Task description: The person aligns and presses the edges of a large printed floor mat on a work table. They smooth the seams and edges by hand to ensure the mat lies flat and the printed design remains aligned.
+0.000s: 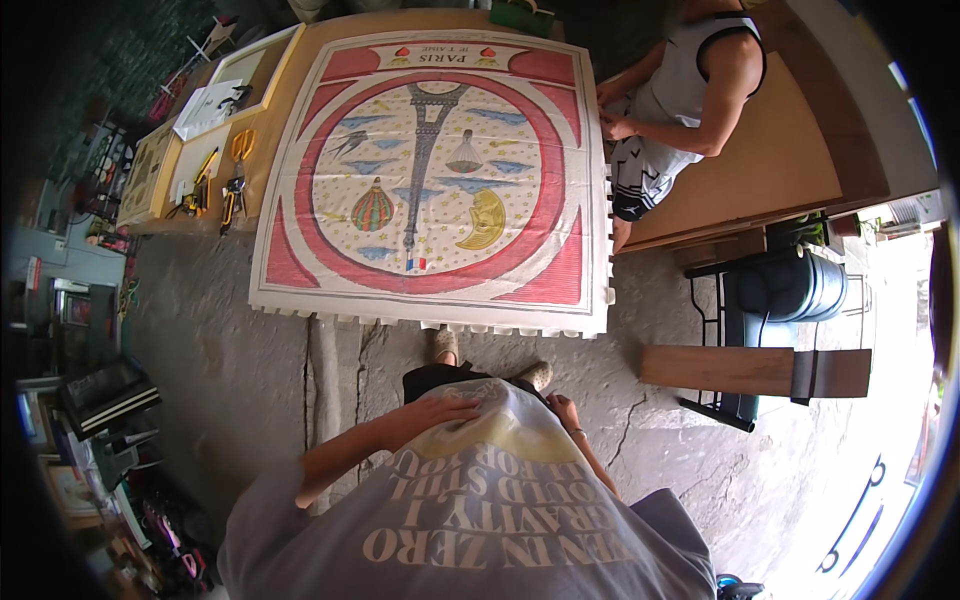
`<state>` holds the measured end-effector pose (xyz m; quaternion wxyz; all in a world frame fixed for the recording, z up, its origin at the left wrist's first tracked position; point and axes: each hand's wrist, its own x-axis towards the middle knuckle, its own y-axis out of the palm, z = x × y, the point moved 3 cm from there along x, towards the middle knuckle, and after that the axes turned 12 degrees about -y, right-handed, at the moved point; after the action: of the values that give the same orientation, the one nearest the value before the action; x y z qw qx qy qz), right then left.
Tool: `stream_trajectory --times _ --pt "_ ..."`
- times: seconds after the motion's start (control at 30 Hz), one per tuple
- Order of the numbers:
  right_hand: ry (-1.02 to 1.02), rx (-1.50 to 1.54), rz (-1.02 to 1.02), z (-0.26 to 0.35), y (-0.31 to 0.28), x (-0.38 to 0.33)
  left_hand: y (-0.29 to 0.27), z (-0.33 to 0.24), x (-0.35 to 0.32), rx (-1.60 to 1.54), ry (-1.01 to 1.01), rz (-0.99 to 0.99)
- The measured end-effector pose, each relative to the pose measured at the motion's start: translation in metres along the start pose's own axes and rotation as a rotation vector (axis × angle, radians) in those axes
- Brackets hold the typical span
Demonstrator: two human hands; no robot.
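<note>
Left hand (440,410): we rest it flat on our grey shirt (480,500), fingers together.
Right hand (563,410): at our side; finger state unreadable.
Printed canvas (440,180): flat on the worktable (760,170), apart from us.

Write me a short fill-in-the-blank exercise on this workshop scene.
1. The big printed cloth on the table shows a tall ____ in its middle.
2. The left hand lies flat on the person's own ____.
3. The co-worker's hands are at the cloth's ____ edge.
4. The scissors left of the cloth have ____ handles.

Missing words: tower; shirt; right; orange
</note>
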<state>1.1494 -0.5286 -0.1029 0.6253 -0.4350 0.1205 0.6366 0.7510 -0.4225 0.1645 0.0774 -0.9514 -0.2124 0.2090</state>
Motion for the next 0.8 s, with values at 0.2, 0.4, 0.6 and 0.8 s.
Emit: stream_trajectory --times 0.2,0.4,0.6,0.8 --pt "-0.098 -0.018 0.026 0.005 0.007 0.008 -0.015 -0.021 -0.008 0.002 -0.02 -0.04" --pt "-0.139 -0.048 0.044 0.001 0.007 0.011 -0.009 -0.024 -0.016 -0.034 0.0 -0.084" --pt "-0.127 -0.051 0.06 0.0 0.003 0.013 0.002 -0.021 -0.017 -0.051 -0.006 -0.102" --pt "-0.085 -0.124 0.015 -0.001 -0.008 0.003 0.009 -0.02 -0.017 -0.015 0.005 -0.105"
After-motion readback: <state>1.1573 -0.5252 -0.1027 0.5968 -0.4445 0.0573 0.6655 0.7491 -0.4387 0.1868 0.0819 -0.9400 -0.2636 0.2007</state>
